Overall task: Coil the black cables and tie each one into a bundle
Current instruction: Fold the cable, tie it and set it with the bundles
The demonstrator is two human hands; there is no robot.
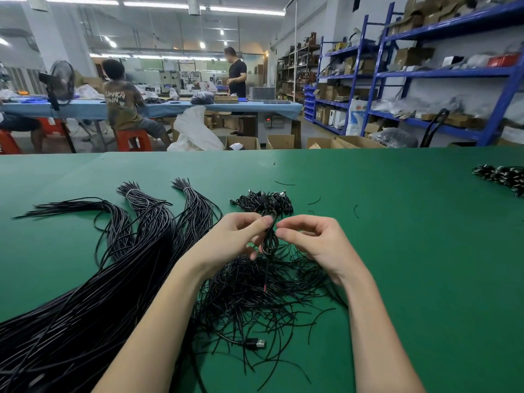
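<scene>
We pinch the light, springy coiled cable (268,236) between left hand (235,239) and right hand (309,239), gripping its waist, tie pile (255,293) at six o'clock.

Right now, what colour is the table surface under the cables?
Green table surface, seen in the head view.

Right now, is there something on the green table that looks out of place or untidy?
A few short black wire pieces lie stray on the green table, apart from the loose tie pile. A USB plug sticks out of that pile. Both hands, left hand and right hand, hold the coiled cable normally.
</scene>
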